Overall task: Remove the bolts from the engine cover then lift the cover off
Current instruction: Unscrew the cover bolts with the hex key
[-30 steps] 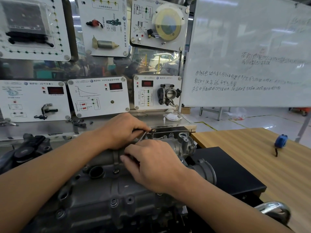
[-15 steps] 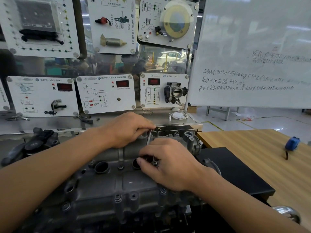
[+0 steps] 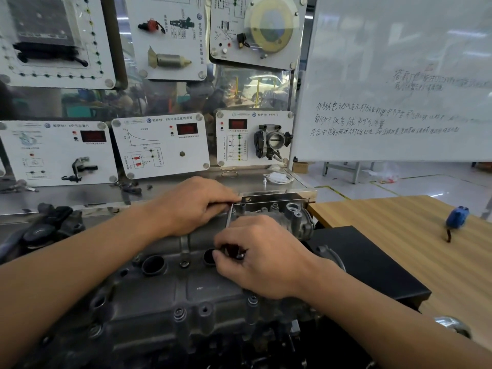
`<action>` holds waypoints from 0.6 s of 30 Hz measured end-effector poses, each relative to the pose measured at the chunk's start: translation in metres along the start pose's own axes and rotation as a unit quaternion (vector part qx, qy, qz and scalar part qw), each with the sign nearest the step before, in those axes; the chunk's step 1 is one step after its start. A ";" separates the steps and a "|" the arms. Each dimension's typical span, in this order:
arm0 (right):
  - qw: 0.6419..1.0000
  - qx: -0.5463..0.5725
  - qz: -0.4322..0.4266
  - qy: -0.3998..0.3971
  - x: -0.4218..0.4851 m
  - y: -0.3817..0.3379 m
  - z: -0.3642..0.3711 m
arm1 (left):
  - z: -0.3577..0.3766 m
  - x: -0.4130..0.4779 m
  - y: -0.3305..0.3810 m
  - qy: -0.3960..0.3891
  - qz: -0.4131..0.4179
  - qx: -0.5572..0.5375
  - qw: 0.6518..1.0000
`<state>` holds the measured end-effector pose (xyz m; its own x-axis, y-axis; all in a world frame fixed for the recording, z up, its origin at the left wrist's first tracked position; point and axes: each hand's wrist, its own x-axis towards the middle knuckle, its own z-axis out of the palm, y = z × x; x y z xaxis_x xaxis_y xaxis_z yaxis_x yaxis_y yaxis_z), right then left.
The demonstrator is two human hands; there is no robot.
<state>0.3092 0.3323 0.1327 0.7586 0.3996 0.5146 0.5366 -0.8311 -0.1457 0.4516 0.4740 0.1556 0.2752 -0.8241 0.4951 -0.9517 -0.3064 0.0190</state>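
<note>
Gripping the bent top arm of a thin L-shaped key in curled fingers, the left hand, just above centre, seems placed to supply the turn. The right hand beside it pinches thumb and fingertips round the shaft's foot, probably to seat it in a bolt hidden beneath. The engine cover fills the lower centre, its long axis running lower left to upper right.
</note>
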 end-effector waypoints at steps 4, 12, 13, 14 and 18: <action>1.000 0.014 -0.008 0.007 0.001 0.006 0.000 | -0.003 -0.001 0.000 -0.018 0.012 0.004 1.000; 0.995 0.017 0.087 0.045 -0.029 0.051 -0.028 | -0.005 0.003 0.007 -0.016 0.010 0.006 1.000; 0.996 -0.001 0.088 0.034 -0.029 0.056 -0.033 | -0.004 0.005 0.008 -0.014 0.002 0.004 1.000; 0.995 -0.018 0.091 0.022 -0.028 0.062 -0.038 | -0.004 0.008 0.009 -0.011 -0.007 0.004 1.000; 0.990 -0.079 0.109 -0.041 -0.014 0.078 -0.049 | 0.000 0.013 0.007 0.004 -0.031 -0.005 1.000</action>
<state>0.3222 0.2430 0.1559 0.8809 0.2284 0.4146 0.2971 -0.9487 -0.1085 0.4482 0.4611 0.1621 0.3322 -0.7997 0.5001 -0.9344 -0.3515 0.0587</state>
